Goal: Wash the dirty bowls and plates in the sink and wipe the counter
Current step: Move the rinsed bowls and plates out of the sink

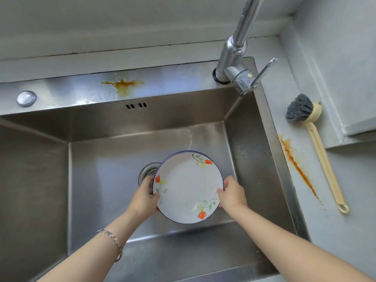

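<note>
The plate (188, 188) fills the middle of the sink (40, 180) and overlaps the drain (147, 171). Open basin floor lies left and far of it. The faucet (234, 58) stands at the far right corner, and a brush (317, 147) lies along the right counter (345, 200).

The drain (148, 169) is being partly covered by the plate (188, 188) and the left hand (145, 197). The faucet (242, 27) is being cut off by the top edge. Fingers of the right hand (232, 195) are being hidden under the plate.
</note>
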Action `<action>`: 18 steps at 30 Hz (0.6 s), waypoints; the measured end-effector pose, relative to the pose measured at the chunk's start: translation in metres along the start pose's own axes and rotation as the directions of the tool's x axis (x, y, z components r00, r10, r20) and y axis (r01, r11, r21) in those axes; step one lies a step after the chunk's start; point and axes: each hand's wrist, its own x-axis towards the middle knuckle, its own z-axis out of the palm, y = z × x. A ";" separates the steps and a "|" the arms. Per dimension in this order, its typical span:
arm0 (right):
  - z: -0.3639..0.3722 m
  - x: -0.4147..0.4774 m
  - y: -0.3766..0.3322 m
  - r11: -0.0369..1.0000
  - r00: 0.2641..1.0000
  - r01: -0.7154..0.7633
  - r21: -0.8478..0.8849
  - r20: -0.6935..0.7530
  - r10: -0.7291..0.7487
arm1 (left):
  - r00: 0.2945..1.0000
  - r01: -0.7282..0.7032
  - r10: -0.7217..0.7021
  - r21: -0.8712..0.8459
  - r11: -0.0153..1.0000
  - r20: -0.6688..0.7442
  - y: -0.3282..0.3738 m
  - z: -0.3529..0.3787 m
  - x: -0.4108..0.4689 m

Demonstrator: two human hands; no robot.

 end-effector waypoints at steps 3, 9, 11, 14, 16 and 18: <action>-0.006 -0.026 -0.017 0.993 0.990 0.112 0.027 -0.085 -0.109 | 0.994 -0.095 0.095 -0.001 0.995 -0.051 0.009 -0.022 -0.020; -0.025 -0.090 -0.062 0.918 0.915 0.372 0.138 -0.221 -0.337 | 0.938 -0.302 0.298 0.006 0.953 -0.178 0.027 -0.074 -0.073; -0.030 -0.113 -0.077 0.878 0.877 0.450 0.164 -0.266 -0.400 | 0.908 -0.362 0.357 0.021 0.932 -0.220 0.037 -0.092 -0.093; -0.034 -0.147 -0.097 0.818 0.825 0.539 0.203 -0.325 -0.462 | 0.847 -0.455 0.454 0.064 0.888 -0.276 0.049 -0.118 -0.123; -0.036 -0.168 -0.110 0.772 0.786 0.598 0.216 -0.343 -0.514 | 0.798 -0.500 0.509 0.116 0.858 -0.321 0.053 -0.135 -0.141; -0.036 -0.186 -0.123 0.726 0.749 0.649 0.227 -0.358 -0.558 | 0.750 -0.546 0.558 0.144 0.825 -0.354 0.055 -0.151 -0.158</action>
